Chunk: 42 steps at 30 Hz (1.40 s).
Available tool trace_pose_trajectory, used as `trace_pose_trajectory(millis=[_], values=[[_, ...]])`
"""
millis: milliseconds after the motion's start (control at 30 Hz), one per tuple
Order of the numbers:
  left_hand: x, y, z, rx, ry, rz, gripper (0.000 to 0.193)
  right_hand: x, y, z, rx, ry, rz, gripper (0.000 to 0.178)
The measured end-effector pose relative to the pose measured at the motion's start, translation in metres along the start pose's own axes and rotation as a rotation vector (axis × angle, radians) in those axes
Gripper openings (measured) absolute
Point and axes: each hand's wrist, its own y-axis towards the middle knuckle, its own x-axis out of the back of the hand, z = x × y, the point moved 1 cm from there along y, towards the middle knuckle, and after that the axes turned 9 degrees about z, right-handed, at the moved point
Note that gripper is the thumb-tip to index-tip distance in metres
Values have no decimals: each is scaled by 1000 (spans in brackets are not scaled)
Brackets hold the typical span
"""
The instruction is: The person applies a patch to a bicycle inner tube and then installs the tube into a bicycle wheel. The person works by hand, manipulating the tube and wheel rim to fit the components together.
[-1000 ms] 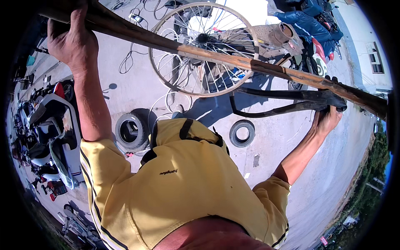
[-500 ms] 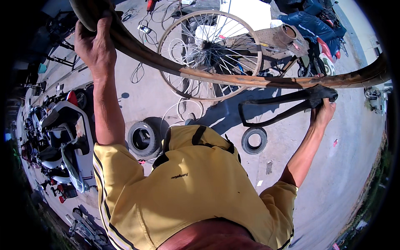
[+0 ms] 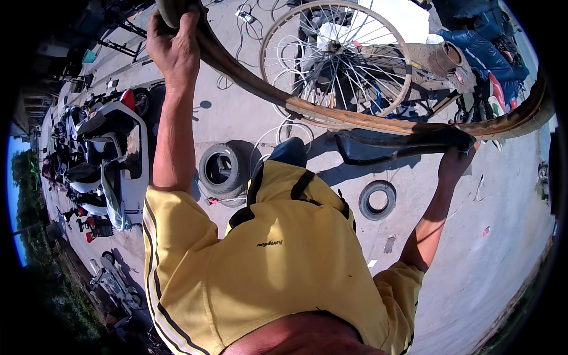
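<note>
A large worn bicycle tyre (image 3: 331, 115), brown and black, arcs across the upper part of the view at arm's length. My left hand (image 3: 176, 52) is wrapped round its left side, thumb on the near face. On the right, my right hand (image 3: 454, 164) is closed on a black inner tube (image 3: 378, 139), which hangs flat in a narrow loop to the left. The bunched end of the tube lies against the tyre's lower edge, and a fingertip shows at the tyre there. Beyond the tyre is a spoked wheel rim (image 3: 335, 47) without a tyre, partly covered by it.
Two small thick tyres lie on the concrete, one by my left side (image 3: 222, 170) and one to the right (image 3: 377, 200). A white hose (image 3: 260, 142) and cables trail over the ground. Parked scooters (image 3: 127, 160) line the left; a rusty can (image 3: 447, 58) stands far right.
My right hand has brought the inner tube up against the tyre; before, it hung a little below. My left hand still grips the tyre. The whole view has shifted, moving the surroundings rightward.
</note>
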Motion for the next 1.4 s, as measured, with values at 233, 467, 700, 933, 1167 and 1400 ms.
trace_pose_trajectory(millis=[233,467,700,933,1167,1400], values=[[-29,28,39,18,-170,4,27,-4,-17,35,62,-170,-140,29],[-80,53,111,128,-237,56,28,-42,-28,41,-27,-368,-298,42],[-87,63,167,188,-261,158,31,-92,-49,32,-309,-259,-285,57],[-101,73,200,210,-361,260,26,-180,-64,-21,-577,-19,-290,48],[-101,92,208,490,-475,486,28,-148,-76,48,-409,-455,-105,42],[-142,42,269,825,-674,819,28,-1,-124,238,-499,-331,-595,40]])
